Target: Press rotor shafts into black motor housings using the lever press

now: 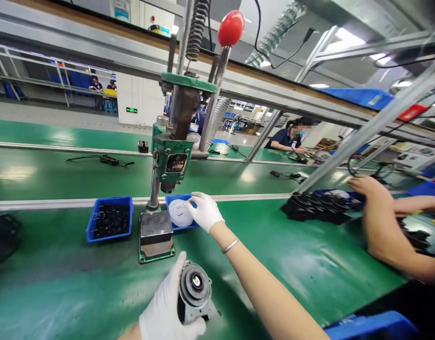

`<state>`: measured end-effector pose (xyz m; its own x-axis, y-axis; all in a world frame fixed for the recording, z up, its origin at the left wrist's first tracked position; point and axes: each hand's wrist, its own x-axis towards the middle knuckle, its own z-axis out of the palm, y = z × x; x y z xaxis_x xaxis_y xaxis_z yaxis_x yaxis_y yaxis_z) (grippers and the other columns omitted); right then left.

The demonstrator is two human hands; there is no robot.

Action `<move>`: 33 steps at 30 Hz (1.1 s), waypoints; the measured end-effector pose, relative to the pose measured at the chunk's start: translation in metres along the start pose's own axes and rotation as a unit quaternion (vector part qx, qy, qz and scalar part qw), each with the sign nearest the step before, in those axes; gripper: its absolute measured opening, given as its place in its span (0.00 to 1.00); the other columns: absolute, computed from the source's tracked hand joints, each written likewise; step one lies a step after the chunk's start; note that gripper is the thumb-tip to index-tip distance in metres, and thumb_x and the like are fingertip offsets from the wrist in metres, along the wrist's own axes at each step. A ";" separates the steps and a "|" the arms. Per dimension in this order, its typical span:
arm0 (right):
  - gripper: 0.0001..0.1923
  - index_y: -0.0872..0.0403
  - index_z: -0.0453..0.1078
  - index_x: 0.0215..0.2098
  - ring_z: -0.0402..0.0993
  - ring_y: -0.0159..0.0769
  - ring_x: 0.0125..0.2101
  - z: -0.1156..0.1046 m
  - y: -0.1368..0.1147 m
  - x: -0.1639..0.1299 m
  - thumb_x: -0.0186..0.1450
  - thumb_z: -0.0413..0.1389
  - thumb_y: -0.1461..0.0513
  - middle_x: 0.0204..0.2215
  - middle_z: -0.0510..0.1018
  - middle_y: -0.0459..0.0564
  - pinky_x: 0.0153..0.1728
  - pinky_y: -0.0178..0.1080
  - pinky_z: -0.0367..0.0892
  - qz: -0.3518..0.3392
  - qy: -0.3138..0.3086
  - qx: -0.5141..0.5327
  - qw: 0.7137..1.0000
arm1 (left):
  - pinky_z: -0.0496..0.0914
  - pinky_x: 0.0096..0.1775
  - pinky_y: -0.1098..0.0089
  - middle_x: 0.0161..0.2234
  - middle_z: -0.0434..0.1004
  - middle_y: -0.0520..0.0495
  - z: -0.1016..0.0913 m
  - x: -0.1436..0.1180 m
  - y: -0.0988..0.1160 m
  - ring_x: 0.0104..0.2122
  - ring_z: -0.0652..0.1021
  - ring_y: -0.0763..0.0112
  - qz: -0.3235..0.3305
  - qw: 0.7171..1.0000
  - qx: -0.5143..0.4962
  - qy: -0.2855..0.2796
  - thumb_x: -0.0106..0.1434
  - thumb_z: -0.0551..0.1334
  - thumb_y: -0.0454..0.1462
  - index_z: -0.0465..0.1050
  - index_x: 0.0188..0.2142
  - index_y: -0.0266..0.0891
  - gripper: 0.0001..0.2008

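Observation:
My left hand (167,302), in a white glove, is wrapped round a grey motor housing (195,285) with a stepped round top and a shiny centre. My right hand (205,211), gloved too, reaches over a blue bin (184,227) behind the press. Its thumb and fingertips come together at a round white plastic dish (179,212) in that bin; whether they grip anything there is hidden. Left of the right hand stands a green hand press (173,160) with a red knob (231,28) on its lever. Its base block (156,226) sits on the green table.
Left of the press is a blue bin of small black parts (113,219). Stacked black parts (316,207) lie at right, near a co-worker's arm (383,226). A dark part (3,238) lies far left. A slanted metal post (345,141) crosses the right side.

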<state>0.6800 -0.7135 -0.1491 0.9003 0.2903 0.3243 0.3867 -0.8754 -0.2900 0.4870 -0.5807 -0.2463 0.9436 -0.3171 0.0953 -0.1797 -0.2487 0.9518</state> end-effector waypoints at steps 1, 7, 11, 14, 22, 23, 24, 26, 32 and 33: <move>0.15 0.56 0.79 0.35 0.67 0.52 0.54 0.004 -0.003 0.008 0.65 0.56 0.54 0.53 0.74 0.59 0.57 0.50 0.60 0.010 -0.001 -0.003 1.000 | 0.53 0.65 0.46 0.66 0.52 0.30 -0.001 0.001 -0.001 0.65 0.58 0.44 -0.002 1.000 0.001 -0.005 0.43 0.63 0.31 0.33 0.68 0.36 0.57; 0.09 0.57 0.78 0.24 0.69 0.53 0.52 0.018 -0.006 0.035 0.60 0.59 0.61 0.48 0.77 0.61 0.54 0.50 0.62 0.077 -0.026 0.039 0.996 | 0.54 0.64 0.46 0.64 0.57 0.31 -0.003 0.003 0.003 0.64 0.60 0.44 -0.008 1.000 -0.011 -0.006 0.42 0.64 0.32 0.31 0.69 0.36 0.58; 0.11 0.57 0.78 0.27 0.73 0.45 0.50 0.003 -0.004 0.037 0.62 0.57 0.59 0.44 0.80 0.58 0.51 0.42 0.66 0.084 -0.032 0.137 0.986 | 0.52 0.65 0.46 0.64 0.56 0.31 -0.007 0.002 0.009 0.64 0.59 0.44 -0.036 0.999 -0.028 -0.014 0.43 0.65 0.32 0.31 0.69 0.36 0.59; 0.14 0.57 0.76 0.37 0.77 0.39 0.42 -0.021 -0.006 0.017 0.65 0.53 0.56 0.42 0.81 0.55 0.41 0.38 0.71 0.079 -0.032 0.216 0.973 | 0.50 0.65 0.45 0.66 0.51 0.30 -0.014 0.000 0.010 0.65 0.57 0.45 -0.016 0.995 -0.091 -0.035 0.47 0.69 0.38 0.27 0.68 0.35 0.61; 0.04 0.51 0.72 0.29 0.75 0.35 0.32 -0.057 -0.008 -0.115 0.60 0.56 0.65 0.30 0.79 0.46 0.37 0.38 0.71 -0.045 -0.124 0.293 0.947 | 0.55 0.65 0.53 0.67 0.54 0.41 -0.043 0.006 0.016 0.66 0.59 0.56 0.154 0.979 0.088 0.104 0.67 0.61 0.40 0.48 0.66 0.48 0.33; 0.05 0.51 0.72 0.30 0.75 0.35 0.33 -0.054 -0.005 -0.126 0.61 0.56 0.66 0.31 0.79 0.46 0.38 0.38 0.71 -0.072 -0.135 0.294 0.943 | 0.58 0.64 0.55 0.64 0.60 0.43 -0.046 0.008 0.017 0.64 0.62 0.58 0.194 0.969 0.116 0.095 0.67 0.61 0.38 0.55 0.63 0.49 0.27; 0.06 0.50 0.73 0.30 0.76 0.35 0.34 -0.050 -0.001 -0.135 0.62 0.56 0.67 0.31 0.79 0.46 0.39 0.39 0.71 -0.091 -0.139 0.297 0.940 | 0.60 0.63 0.57 0.61 0.65 0.45 -0.049 0.010 0.019 0.62 0.65 0.60 0.230 0.961 0.132 0.076 0.67 0.60 0.36 0.61 0.60 0.49 0.22; 0.07 0.49 0.73 0.33 0.76 0.35 0.36 -0.042 0.005 -0.145 0.63 0.55 0.67 0.32 0.79 0.46 0.40 0.39 0.71 -0.113 -0.129 0.300 0.938 | 0.64 0.59 0.60 0.53 0.73 0.47 -0.052 0.013 0.022 0.57 0.71 0.63 0.262 0.954 0.140 0.036 0.68 0.59 0.35 0.68 0.52 0.47 0.13; 0.08 0.49 0.75 0.36 0.75 0.34 0.33 -0.030 0.012 -0.148 0.65 0.55 0.66 0.32 0.78 0.47 0.35 0.38 0.71 -0.160 -0.076 0.263 0.948 | 0.71 0.48 0.64 0.44 0.76 0.45 -0.055 0.019 0.031 0.45 0.76 0.65 0.246 0.959 0.140 0.007 0.69 0.58 0.43 0.71 0.44 0.42 0.09; 0.08 0.49 0.75 0.36 0.75 0.34 0.33 -0.030 0.012 -0.148 0.65 0.55 0.66 0.32 0.77 0.47 0.35 0.37 0.71 -0.170 -0.068 0.260 0.948 | 0.71 0.47 0.65 0.43 0.75 0.45 -0.055 0.020 0.031 0.44 0.76 0.65 0.249 0.959 0.138 0.006 0.69 0.58 0.43 0.71 0.42 0.41 0.09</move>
<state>0.5449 -0.7786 -0.1736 0.7093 0.6005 0.3692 0.6738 -0.4236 -0.6054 0.5152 -0.5445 -0.1992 0.7251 -0.4487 0.5224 -0.6733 -0.3029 0.6744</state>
